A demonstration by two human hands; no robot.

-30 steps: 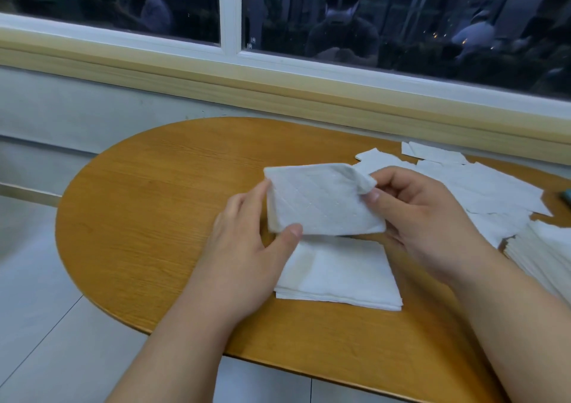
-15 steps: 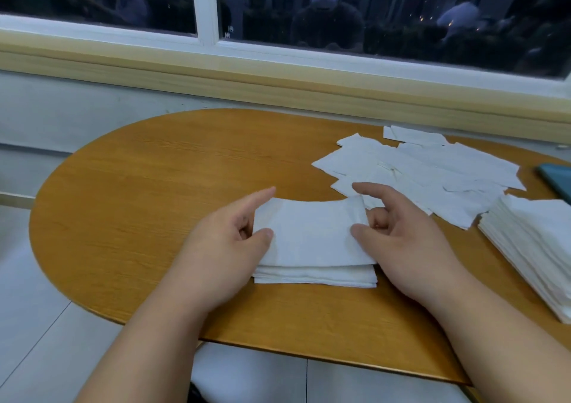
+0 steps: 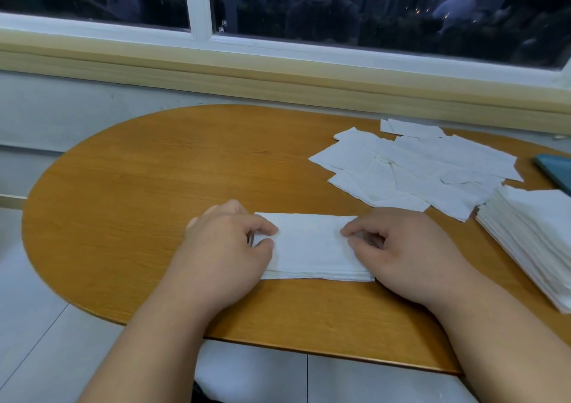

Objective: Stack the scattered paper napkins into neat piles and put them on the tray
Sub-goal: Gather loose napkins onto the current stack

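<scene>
Both hands are down on the small napkin pile (image 3: 312, 248), which lies flat on the wooden table (image 3: 139, 186) in the lower middle of the frame. The left hand (image 3: 228, 245) pinches its left edge with curled thumb and forefinger, and the right hand (image 3: 398, 248) grips the right edge with curled fingers. The loose napkins (image 3: 417, 167) are spread out upper right, with a tall stack (image 3: 531, 232) at the right edge. There's a teal sliver (image 3: 556, 170) above it, maybe the tray.

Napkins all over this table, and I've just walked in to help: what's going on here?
A person is sorting paper napkins at a wooden table. The left hand and right hand hold the two ends of a small pile near the front edge. Further back on the right lie loose napkins, scattered, next to a taller stack.
</scene>
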